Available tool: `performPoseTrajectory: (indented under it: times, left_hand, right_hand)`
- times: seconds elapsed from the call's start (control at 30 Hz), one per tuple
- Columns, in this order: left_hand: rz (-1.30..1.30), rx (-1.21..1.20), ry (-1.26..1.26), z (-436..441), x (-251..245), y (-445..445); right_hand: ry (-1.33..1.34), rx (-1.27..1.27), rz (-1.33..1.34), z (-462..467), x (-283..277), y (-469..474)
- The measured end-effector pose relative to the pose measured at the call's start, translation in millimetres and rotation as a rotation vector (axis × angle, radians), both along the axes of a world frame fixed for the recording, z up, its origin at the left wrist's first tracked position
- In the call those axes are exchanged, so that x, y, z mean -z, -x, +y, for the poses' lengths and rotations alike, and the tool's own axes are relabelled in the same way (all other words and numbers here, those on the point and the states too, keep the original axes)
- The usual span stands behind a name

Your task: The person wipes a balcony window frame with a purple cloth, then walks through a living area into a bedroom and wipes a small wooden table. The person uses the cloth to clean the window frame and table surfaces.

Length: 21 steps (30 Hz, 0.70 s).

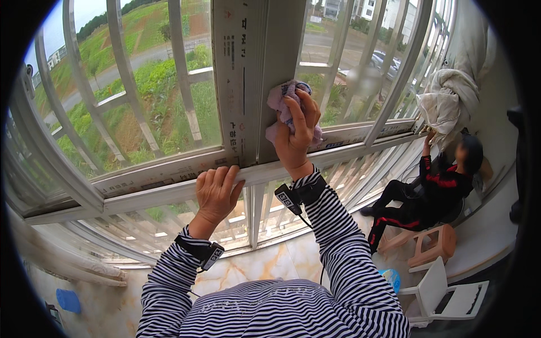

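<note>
A crumpled pale purple cloth [282, 99] is bunched under my right hand [298, 126]. The hand presses it against the grey upright of the window frame [277, 46], beside the right-hand pane. Lower and to the left, my left hand [217, 192] rests with its fingers over the horizontal window rail [152, 190], holding nothing apart from that edge. Between the panes, a strip of printed protective film [233, 84] covers part of the frame. Metal security bars [122, 76] stand outside the glass.
At the right a person [444, 181] in dark clothes sits by the window, an arm raised towards a knotted pale curtain [448, 93]. An orange plastic stool [435, 245] and a white chair [435, 291] stand nearby. A blue container [68, 300] is on the floor at lower left.
</note>
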<state>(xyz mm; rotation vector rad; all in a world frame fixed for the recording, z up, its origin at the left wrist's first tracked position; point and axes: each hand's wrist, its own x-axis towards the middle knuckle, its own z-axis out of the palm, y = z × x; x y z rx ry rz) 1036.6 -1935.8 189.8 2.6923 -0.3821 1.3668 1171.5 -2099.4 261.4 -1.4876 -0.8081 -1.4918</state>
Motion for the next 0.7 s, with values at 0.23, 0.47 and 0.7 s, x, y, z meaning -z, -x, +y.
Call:
performPoseTrajectory:
  times: [0.23, 0.47, 0.7]
  left_hand:
    - [0.021, 0.039, -0.010, 4.3, -0.9, 2.4]
    - [-0.009, 0.058, -0.029, 6.9, -0.1, 1.0]
    - [0.026, 0.066, -0.002, 9.9, 6.9, -0.7]
  right_hand:
    - [0.193, 0.046, -0.186, 17.8, -72.5, 5.0]
    - [0.234, 0.014, -0.469, 35.6, -185.2, -3.5]
    - [0.362, 0.022, -0.485, 55.1, -144.8, 7.0]
